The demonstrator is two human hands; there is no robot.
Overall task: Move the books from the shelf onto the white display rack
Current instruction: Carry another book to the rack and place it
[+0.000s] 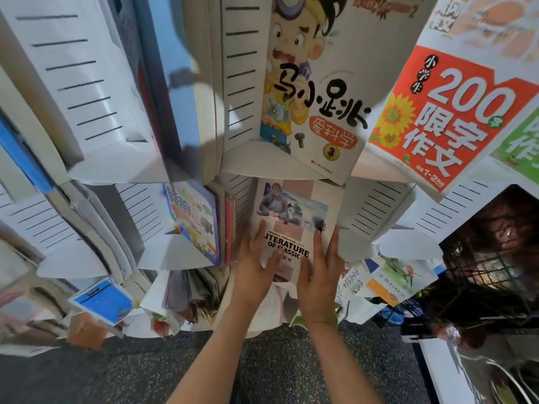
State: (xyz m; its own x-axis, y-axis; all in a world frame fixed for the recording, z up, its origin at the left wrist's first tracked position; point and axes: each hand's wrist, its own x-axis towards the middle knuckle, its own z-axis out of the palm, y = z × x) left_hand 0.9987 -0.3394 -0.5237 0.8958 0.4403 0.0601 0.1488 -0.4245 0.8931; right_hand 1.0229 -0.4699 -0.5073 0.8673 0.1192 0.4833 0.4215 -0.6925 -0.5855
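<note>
A pale book with a picture and the words "LITERATURE OF CLASSIC" (291, 217) stands face-out in a middle pocket of the white display rack (245, 71). My left hand (255, 272) lies on its lower left corner, fingers straight, thumb across the cover. My right hand (319, 275) rests on its lower right part, fingers straight and pointing up along the right edge. Both hands cover the book's bottom edge.
A cartoon book (315, 91) sits in the pocket above, an orange "200" book (443, 118) to its right. A colourful book (195, 220) stands in the left pocket. More books fill the lower tier (390, 278). Dark speckled floor (116, 368) lies below; a black wire basket (478, 266) stands at right.
</note>
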